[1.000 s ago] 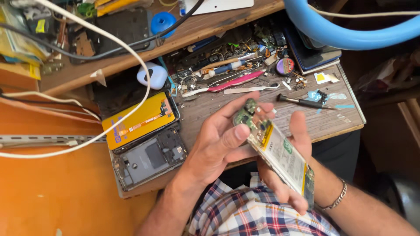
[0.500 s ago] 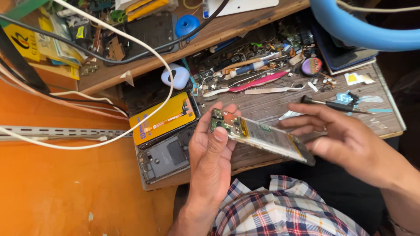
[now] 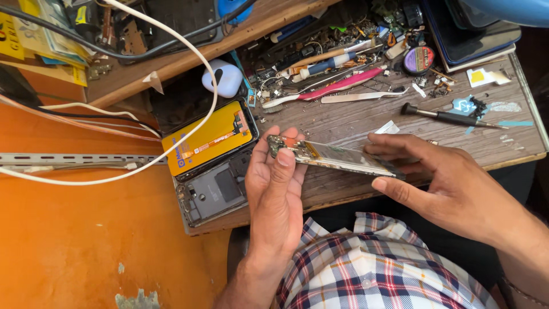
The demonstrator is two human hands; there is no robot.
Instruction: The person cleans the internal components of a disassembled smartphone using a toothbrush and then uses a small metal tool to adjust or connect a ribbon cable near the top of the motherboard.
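I see my left hand (image 3: 278, 189) cupped under one end of an opened phone body (image 3: 331, 157), thumb pressed over the end with the exposed circuit board, so it has a firm hold there. My right hand (image 3: 452, 183) pinches the other end between fingertips above and thumb below, closed on the same piece. The phone body hangs level, just above the front edge of the worn wooden workbench (image 3: 354, 123), over my checked shirt (image 3: 372, 269). To the left on the bench lie a yellow-backed screen panel (image 3: 209, 139) and, touching it below, a grey phone back frame (image 3: 214, 191). Farther back sit pink tweezers (image 3: 343, 84), a black-handled screwdriver (image 3: 443, 116) and a white earbud case (image 3: 226, 77).
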